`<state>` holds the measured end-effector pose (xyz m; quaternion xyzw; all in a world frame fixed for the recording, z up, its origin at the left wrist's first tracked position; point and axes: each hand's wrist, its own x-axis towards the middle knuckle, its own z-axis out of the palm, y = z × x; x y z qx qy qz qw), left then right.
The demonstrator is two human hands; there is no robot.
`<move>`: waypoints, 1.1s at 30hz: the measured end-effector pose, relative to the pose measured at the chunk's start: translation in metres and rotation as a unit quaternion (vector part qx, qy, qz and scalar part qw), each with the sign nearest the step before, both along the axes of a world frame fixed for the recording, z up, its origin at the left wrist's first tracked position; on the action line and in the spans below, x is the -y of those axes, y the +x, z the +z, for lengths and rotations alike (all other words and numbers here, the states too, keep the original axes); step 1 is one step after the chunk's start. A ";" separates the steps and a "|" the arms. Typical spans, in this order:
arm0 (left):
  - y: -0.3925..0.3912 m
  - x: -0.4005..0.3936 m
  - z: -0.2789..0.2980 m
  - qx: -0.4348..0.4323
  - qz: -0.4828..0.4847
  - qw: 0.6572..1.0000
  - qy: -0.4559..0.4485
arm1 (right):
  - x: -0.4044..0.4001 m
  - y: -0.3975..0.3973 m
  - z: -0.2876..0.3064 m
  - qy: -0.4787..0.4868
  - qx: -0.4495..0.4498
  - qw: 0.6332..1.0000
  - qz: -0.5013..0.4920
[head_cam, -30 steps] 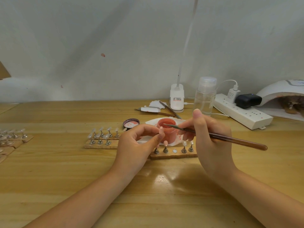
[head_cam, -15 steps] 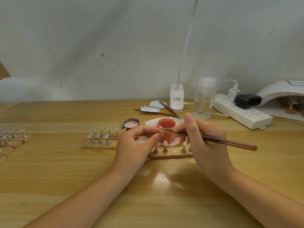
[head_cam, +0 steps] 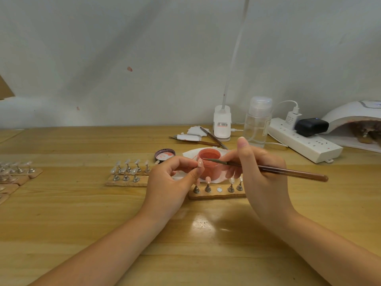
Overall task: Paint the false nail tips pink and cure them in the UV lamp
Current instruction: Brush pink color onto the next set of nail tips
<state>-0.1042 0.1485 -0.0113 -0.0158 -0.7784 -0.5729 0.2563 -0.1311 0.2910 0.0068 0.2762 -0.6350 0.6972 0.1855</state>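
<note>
Two bare forearms, no sleeves, no watch, rings or bracelets in view. Left hand [head_cam: 171,182] and right hand [head_cam: 261,174] ungloved; short, plain, unpainted nails, slender fingers.

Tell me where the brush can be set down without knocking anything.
Free: the bare table in front of the near nail stand, between the forearms, and the stretch right of it, before the power strip. Crowded: around the pink pot, lid and left nail stand.

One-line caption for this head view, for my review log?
Right hand holds a brush over the open pink pot while the left hand pinches a nail tip.
</note>
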 end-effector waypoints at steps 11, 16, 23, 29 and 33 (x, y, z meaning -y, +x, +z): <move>0.001 -0.001 0.002 0.007 -0.008 1.000 0.016 | 0.001 0.002 0.002 -0.010 0.002 1.000 -0.004; 0.001 -0.001 0.002 0.008 -0.009 1.000 0.011 | 0.002 0.003 0.000 -0.022 0.033 0.999 0.005; 0.001 -0.001 0.002 0.005 -0.013 1.000 0.023 | 0.002 0.003 0.001 0.003 0.023 1.000 0.010; 0.001 -0.002 0.003 0.009 -0.014 0.999 0.034 | 0.001 0.001 0.002 -0.025 0.022 0.999 -0.010; 0.001 -0.002 0.003 0.006 -0.018 0.999 0.034 | 0.002 0.002 0.001 -0.010 0.030 0.999 0.006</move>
